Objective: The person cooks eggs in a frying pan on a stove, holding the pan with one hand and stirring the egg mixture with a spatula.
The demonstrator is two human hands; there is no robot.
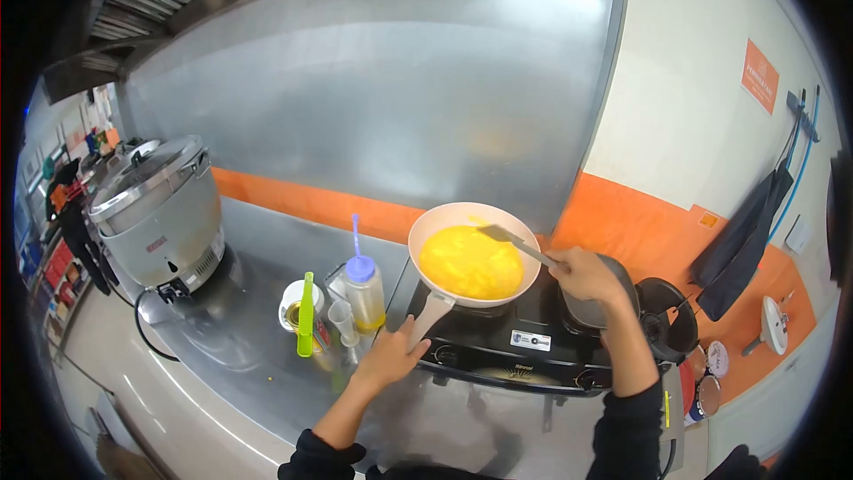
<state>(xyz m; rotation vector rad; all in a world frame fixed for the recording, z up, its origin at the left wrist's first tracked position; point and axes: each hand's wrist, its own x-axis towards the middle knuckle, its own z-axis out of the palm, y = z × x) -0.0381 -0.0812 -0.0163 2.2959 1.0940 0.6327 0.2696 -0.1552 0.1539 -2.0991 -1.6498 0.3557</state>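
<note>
A pale frying pan (425,224) sits on the left burner of a black gas stove (480,354). Yellow egg (471,265) covers most of its bottom, with lighter, thicker patches in the middle. My left hand (391,357) is closed around the pan's light handle (433,316). In my right hand (588,276) is a spatula (502,234), gripped by its handle. The flat grey blade reaches over the pan's right side, at the upper right edge of the egg.
Left of the stove, a squeeze bottle (364,293) with a purple cap, a bright green utensil (306,316) and a white tub (290,304) stand close together. A large rice cooker (160,222) is farther left. Dark pans (668,316) lie at the right.
</note>
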